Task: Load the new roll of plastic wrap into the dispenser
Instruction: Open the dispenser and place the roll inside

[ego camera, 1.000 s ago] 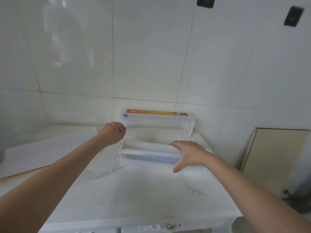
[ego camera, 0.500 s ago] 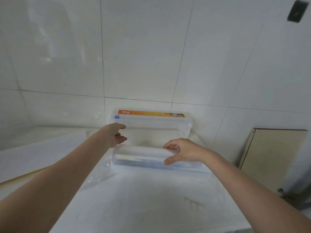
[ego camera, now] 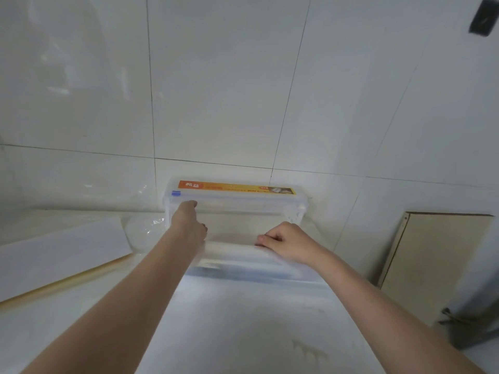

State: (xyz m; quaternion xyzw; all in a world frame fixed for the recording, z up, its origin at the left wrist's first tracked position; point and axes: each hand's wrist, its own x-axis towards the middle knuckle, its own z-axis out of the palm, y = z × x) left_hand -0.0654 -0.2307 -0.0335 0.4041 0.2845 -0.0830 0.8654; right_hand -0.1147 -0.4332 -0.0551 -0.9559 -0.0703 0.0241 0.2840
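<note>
The clear plastic dispenser stands against the tiled wall with its lid raised; the lid carries an orange label and a blue slider at its left end. The dispenser base lies in front, blurred, with the pale roll of plastic wrap showing through it. My left hand is at the lid's left end, forefinger on its lower edge and the other fingers curled under. My right hand rests on the base's top right edge with its fingers curled over it.
Crumpled clear film lies left of the dispenser. A white board lies flat at the left. A beige panel leans on the wall beyond the white table's right edge.
My left hand has reached up to the lid's edge. My right hand has curled its fingers over the top of the base. The view has come closer.
</note>
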